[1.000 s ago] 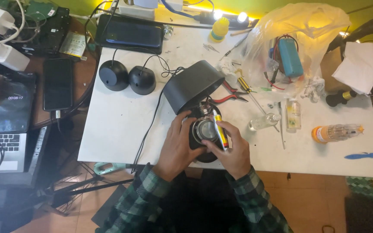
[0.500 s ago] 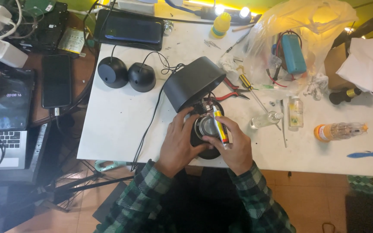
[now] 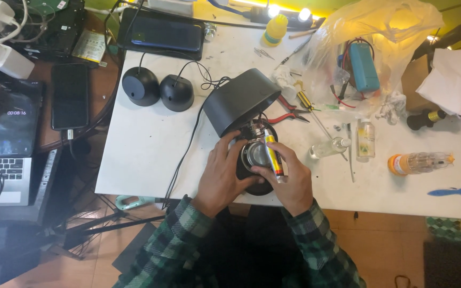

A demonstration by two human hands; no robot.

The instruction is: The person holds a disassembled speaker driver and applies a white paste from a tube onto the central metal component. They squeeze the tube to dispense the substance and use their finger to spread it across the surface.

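Yellow glue tube (image 3: 273,154) over a round speaker part (image 3: 254,157) at the white table's (image 3: 145,154) near edge.
Your right hand (image 3: 289,178) pinches the tube; your left hand (image 3: 221,173) grips the part, beside the black housing (image 3: 241,100).

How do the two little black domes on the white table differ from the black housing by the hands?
The black domes are small, rounded and sit flat, untouched. The black housing is larger, tilted, and the left hand touches the parts beneath it. All are black with wires attached.

White worktable (image 3: 145,154), brown side desk (image 3: 100,85), orange-brown floor (image 3: 390,240), yellow light strip (image 3: 273,5) above
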